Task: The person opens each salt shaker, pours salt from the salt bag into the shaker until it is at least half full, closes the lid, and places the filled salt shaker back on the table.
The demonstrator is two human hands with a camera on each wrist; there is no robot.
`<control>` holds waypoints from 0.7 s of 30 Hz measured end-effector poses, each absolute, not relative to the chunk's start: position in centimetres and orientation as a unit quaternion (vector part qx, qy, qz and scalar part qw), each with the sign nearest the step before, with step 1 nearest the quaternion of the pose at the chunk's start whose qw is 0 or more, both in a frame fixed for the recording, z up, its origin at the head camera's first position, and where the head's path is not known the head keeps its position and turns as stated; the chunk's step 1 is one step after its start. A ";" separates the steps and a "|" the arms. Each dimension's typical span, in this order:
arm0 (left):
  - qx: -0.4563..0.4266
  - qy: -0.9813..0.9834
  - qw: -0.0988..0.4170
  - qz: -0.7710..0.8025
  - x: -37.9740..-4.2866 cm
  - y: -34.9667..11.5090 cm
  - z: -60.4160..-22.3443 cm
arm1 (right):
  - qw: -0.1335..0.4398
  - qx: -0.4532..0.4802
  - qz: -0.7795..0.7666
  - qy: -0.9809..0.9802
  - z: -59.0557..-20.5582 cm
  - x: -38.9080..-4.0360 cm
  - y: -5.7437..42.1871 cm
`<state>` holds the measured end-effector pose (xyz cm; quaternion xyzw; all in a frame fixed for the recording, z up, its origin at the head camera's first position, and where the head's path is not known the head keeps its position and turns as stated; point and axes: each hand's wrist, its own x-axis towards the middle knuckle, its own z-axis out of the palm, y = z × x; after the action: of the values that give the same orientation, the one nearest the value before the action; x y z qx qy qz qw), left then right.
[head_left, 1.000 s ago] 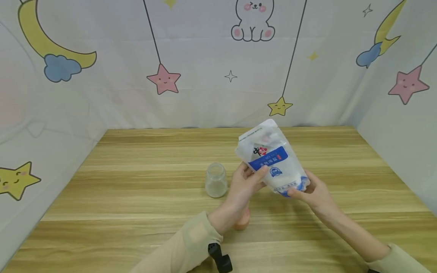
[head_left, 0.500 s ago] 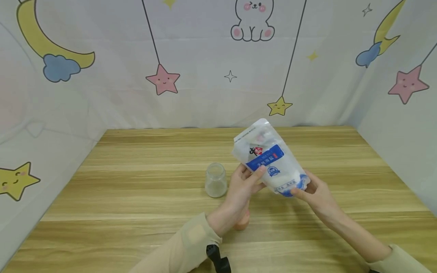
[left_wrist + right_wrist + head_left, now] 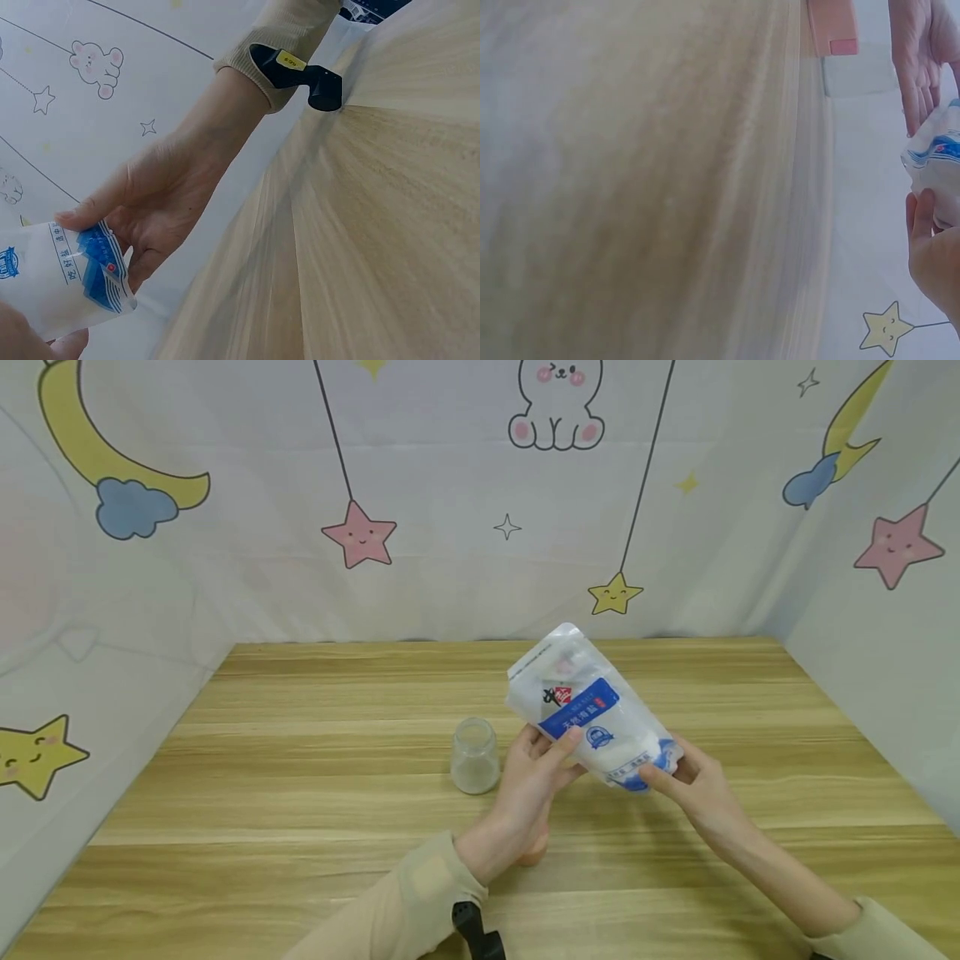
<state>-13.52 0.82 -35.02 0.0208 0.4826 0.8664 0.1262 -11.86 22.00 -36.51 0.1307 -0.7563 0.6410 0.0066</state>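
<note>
Both hands hold up a white and blue bag of sea salt [image 3: 600, 714], tilted with its top edge toward the upper left. My left hand [image 3: 528, 772] grips its left side, thumb across the printed front and fingers behind. At the bottom corner my right hand [image 3: 697, 789] pinches the bag, thumb in front. In the left wrist view the bag's blue-patterned base [image 3: 101, 266] lies against the right hand [image 3: 161, 199]. A clear glass jar [image 3: 475, 760] stands upright on the table, left of the left hand.
A pinkish-orange object [image 3: 534, 850] sits on the wooden table [image 3: 300, 810], mostly hidden behind the left wrist; the right wrist view shows it as a pink block [image 3: 832, 26]. Printed white fabric [image 3: 442, 585] walls the table's back and sides.
The bag's top has swung left and slightly down, so the bag leans further over. Both hands keep their hold and have barely shifted. The jar stays put.
</note>
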 end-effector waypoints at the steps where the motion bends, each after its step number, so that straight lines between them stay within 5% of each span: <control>1: 0.022 0.482 0.126 0.867 -13.5 0.8 -35.1 | 0.010 0.130 0.638 -0.759 -36.5 -11.9 22.0; 21: 0.021 0.464 0.124 0.877 -12.8 0.7 -35.4 | 0.025 0.135 0.571 -0.809 -35.4 -12.2 21.6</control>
<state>-12.79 0.65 -35.37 0.0207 0.4641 0.8768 0.1241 -12.22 21.60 -35.38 0.1352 -0.8092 0.5712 0.0249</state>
